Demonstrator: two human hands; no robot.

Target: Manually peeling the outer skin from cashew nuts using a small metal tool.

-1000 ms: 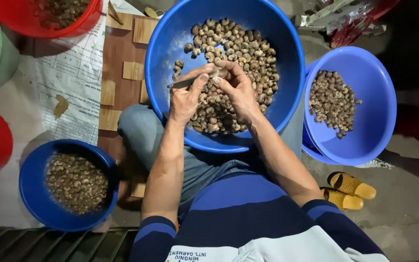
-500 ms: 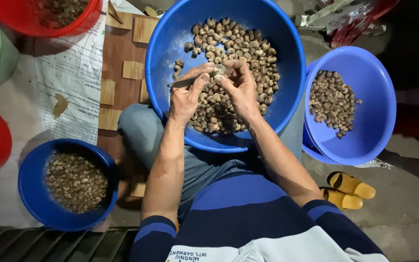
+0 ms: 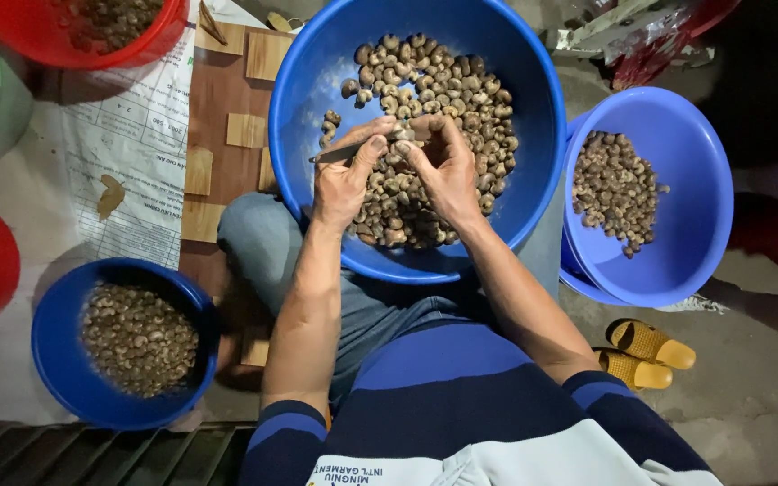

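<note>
A large blue basin (image 3: 533, 189) rests on my lap, half full of brown cashew nuts (image 3: 434, 85). Over it, my left hand (image 3: 344, 180) grips a thin metal pick (image 3: 339, 153) that points left across the basin. My right hand (image 3: 443, 166) pinches a single nut (image 3: 419, 135) at its fingertips, right against the pick's tip. Both hands meet above the pile of nuts.
A second blue basin (image 3: 686, 252) of nuts stands at the right, a smaller blue bowl (image 3: 56, 360) of nuts at the lower left. Red tubs (image 3: 150, 49) line the left side and top. Printed paper (image 3: 128, 135) and a wooden board (image 3: 227, 99) lie beneath. Yellow sandals (image 3: 646, 353) sit on the concrete.
My hands have shifted slightly higher over the pile, and the fingers have turned the nut against the pick. Basins and bowls have stayed put.
</note>
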